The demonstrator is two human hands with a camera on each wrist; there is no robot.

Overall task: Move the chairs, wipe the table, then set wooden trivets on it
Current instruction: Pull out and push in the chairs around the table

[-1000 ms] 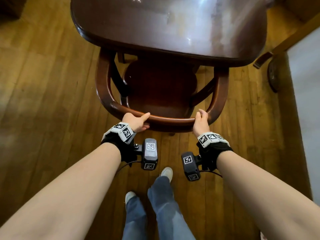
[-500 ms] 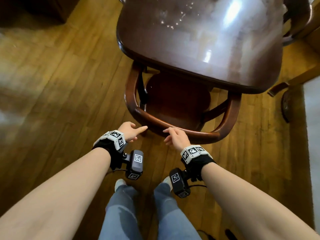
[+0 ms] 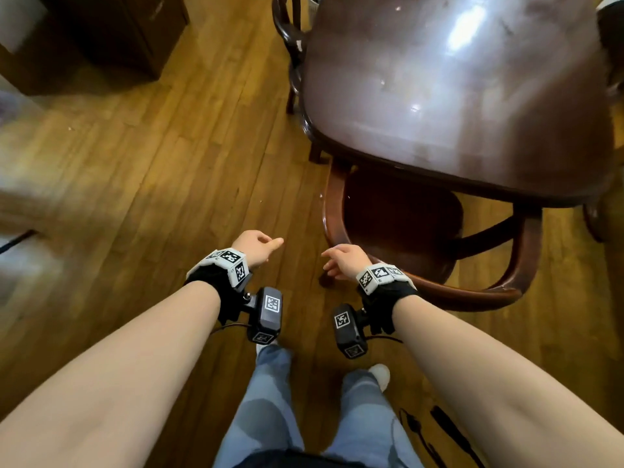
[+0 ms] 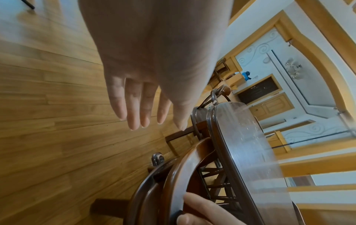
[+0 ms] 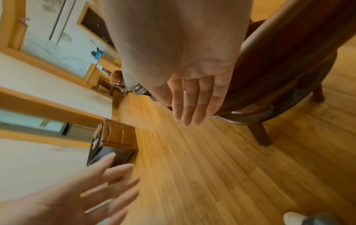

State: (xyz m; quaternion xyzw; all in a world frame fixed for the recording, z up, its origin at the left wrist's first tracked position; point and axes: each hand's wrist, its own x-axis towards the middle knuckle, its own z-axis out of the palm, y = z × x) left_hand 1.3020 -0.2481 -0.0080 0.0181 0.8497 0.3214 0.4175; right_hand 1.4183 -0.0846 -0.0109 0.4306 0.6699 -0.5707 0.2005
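Chair [image 3: 418, 231] sits tucked under the table [image 3: 456, 96] on my right, its curved back just beside my right hand [image 3: 344, 261]. Both my hands hang over the floor [image 3: 135, 163], left hand [image 3: 256, 246] too, fingers loose, straight, holding nothing.

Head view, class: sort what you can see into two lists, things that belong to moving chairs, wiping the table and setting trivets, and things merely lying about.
Belong to the job:
- near chair, tucked under the table
- second chair at the table's left side
- table
- left hand and right hand, both empty

Lying about:
- dark cabinet
- black cable on the floor

No cloth or trivets in view.
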